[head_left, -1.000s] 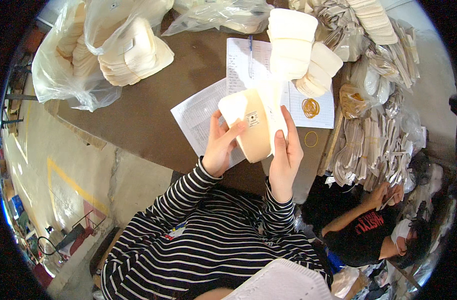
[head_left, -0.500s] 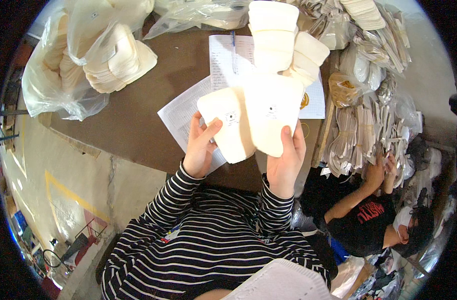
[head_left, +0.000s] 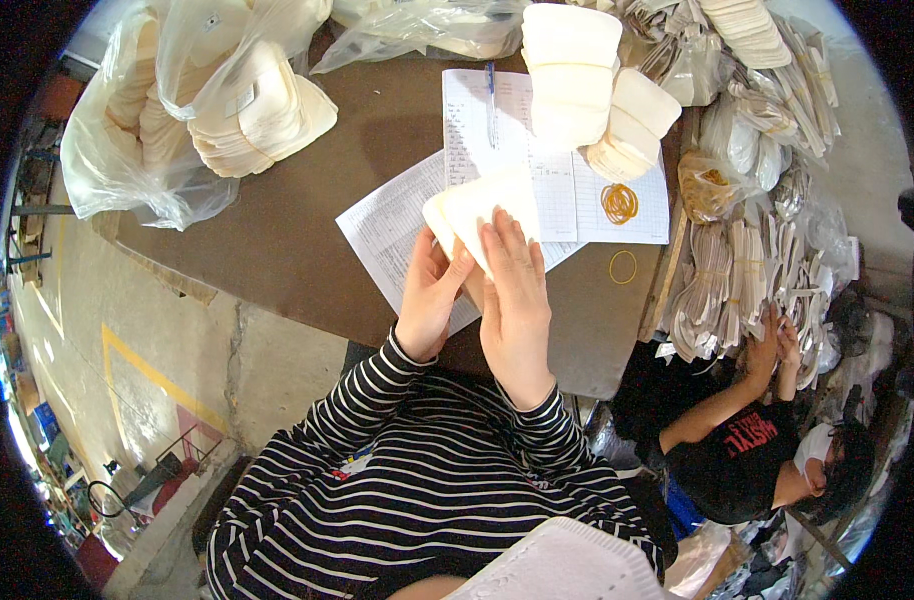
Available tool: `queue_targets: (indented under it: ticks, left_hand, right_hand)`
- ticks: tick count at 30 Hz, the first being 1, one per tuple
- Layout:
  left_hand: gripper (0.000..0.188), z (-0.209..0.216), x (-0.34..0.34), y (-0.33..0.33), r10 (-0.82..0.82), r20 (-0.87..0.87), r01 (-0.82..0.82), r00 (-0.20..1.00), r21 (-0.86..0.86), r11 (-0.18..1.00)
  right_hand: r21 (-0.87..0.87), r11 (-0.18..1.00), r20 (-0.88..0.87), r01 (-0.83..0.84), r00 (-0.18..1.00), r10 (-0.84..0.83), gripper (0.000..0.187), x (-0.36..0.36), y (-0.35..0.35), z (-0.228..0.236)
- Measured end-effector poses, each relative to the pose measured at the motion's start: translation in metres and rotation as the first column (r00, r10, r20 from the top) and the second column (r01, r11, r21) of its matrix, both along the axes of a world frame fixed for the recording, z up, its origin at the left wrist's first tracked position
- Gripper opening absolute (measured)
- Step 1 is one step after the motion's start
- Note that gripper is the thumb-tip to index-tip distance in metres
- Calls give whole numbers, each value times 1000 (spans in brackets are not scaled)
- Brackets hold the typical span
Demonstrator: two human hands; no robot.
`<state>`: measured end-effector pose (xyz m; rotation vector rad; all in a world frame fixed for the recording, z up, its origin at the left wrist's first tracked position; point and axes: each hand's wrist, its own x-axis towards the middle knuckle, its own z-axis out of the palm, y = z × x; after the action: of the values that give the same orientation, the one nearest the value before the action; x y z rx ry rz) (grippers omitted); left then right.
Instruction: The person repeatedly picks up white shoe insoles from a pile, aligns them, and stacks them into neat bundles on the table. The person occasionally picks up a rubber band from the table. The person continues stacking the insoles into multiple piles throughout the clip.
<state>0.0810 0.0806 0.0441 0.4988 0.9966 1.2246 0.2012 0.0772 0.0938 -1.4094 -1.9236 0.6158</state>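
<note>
My left hand (head_left: 427,300) pinches a few flat cream-coloured pieces (head_left: 477,203) with rounded corners at their lower left edge, thumb on top. They overlap, fanned slightly apart. Across the right part of the top piece my right hand (head_left: 515,310) lies with its fingers stretched out together. What is under its palm is hidden. Beyond the hands stand a tall stack of similar cream pieces (head_left: 571,85) and a shorter stack (head_left: 633,115). Written sheets of paper (head_left: 387,235) lie on the brown table (head_left: 372,120) beneath, with a pen (head_left: 491,105) on one.
Clear plastic bags (head_left: 92,170) with banded cream bundles (head_left: 252,125) occupy the left back. A rubber band pile (head_left: 620,203) and a single rubber band (head_left: 623,266) lie at the right. Beyond are bundled strips (head_left: 717,285), handled by a co-worker (head_left: 727,430).
Two pieces held apart, one in each hand, are brought together into one overlapping set. My right hand has moved left and flattened onto them. The view has shifted slightly.
</note>
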Motion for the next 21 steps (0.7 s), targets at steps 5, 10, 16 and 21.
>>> queue_targets:
  ticks: [5,10,16,21]
  left_hand:
    - [67,9,-4,4,13,35,-12,999,-30,999]
    - [69,9,-8,5,5,56,-3,998,-44,999]
    - [71,12,-8,6,3,49,0,999,-54,999]
    - [70,8,-9,7,1,61,3,998,-64,998]
  right_hand:
    - [-201,948,-545,246,776,-317,43,15,-1,5]
    - [-399,913,-888,89,210,-409,46,39,6,10]
    - [-429,903,-902,10,54,-429,46,52,7,6]
    - [-441,897,-897,14,8,-441,44,55,8,0]
